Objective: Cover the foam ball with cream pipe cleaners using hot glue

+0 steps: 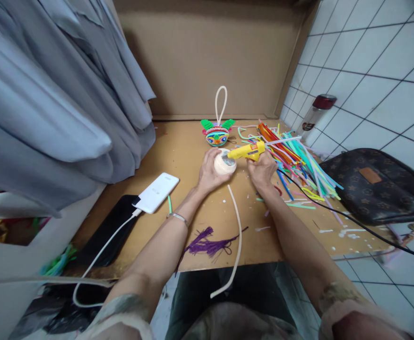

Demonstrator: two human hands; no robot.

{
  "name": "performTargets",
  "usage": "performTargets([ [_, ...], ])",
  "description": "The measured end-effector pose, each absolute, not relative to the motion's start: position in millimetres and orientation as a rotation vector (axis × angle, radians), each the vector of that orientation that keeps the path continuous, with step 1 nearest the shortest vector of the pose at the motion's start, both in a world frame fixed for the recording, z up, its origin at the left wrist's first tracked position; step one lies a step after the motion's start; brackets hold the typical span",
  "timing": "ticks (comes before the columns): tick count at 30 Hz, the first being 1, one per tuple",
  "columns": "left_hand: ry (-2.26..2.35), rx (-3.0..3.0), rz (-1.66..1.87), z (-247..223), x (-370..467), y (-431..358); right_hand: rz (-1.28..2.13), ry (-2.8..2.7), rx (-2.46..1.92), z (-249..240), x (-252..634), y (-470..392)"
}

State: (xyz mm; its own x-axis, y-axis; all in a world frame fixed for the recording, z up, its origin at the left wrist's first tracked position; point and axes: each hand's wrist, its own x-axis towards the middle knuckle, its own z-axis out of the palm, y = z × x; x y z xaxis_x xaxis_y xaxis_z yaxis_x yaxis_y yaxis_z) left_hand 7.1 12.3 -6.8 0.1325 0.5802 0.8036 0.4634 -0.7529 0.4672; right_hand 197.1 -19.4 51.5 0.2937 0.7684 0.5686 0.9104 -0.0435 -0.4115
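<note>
My left hand (209, 171) is wrapped round a cream-coloured ball (224, 166) wound with pale strip, a greyish patch showing at its top. In my right hand (263, 171) is a yellow glue gun (248, 151), gripped by its handle. Its nozzle points left at the grey patch; whether it touches cannot be made out. A clear glue stick (283, 140) sticks out of the gun's back. Just below the ball, a cream pipe cleaner (239, 226) lies over the table's front edge. Purple tassels (209, 245) rest to its left.
A colourful animal-face ornament (217, 134) with a loop stands behind the ball. Many-coloured pipe cleaners (299, 163) are heaped on the right, near a brown bag (380, 184) and a bottle (315, 115). The gun's black cord (334, 208) trails right. A white power bank (157, 192) lies left.
</note>
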Motion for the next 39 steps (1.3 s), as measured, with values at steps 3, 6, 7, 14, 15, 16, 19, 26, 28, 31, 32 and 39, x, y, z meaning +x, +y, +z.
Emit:
performTargets([
  [3, 1.042, 2.281, 1.718, -7, 8, 12, -0.247, -1.495, -1.847, 51, 197, -19],
  [6, 1.021, 2.286, 1.744, -8, 8, 13, -0.241, -1.481, -1.823, 51, 197, -19],
  [7, 1.019, 2.286, 1.747, -8, 8, 14, -0.237, -1.48, -1.815, 51, 197, -19],
  [14, 0.996, 2.245, 1.758, -9, 8, 15, -0.123, -1.43, -1.858, 53, 197, -18],
  [15, 0.995, 2.237, 1.763, -9, 8, 16, -0.106, -1.393, -1.875, 53, 197, -18],
  [16, 0.994, 2.229, 1.767, -10, 8, 16, -0.091, -1.352, -1.89, 53, 199, -16],
  [19, 1.007, 2.198, 1.769, -12, 8, 17, -0.055, -1.255, -1.908, 51, 204, -11],
  [26, 1.063, 2.13, 1.715, -12, 7, 16, 0.066, -1.277, -2.037, 43, 219, -5],
  [28, 1.111, 2.09, 1.691, -11, 7, 15, 0.074, -1.3, -2.094, 40, 222, -5],
  [31, 1.224, 1.992, 1.669, -10, 7, 15, 0.029, -1.352, -2.153, 35, 224, -5],
  [32, 1.251, 1.961, 1.659, -9, 6, 15, -0.001, -1.379, -2.176, 34, 224, -5],
  [39, 1.202, 2.0, 1.657, -7, 6, 14, -0.216, -1.602, -2.234, 54, 210, -18],
])
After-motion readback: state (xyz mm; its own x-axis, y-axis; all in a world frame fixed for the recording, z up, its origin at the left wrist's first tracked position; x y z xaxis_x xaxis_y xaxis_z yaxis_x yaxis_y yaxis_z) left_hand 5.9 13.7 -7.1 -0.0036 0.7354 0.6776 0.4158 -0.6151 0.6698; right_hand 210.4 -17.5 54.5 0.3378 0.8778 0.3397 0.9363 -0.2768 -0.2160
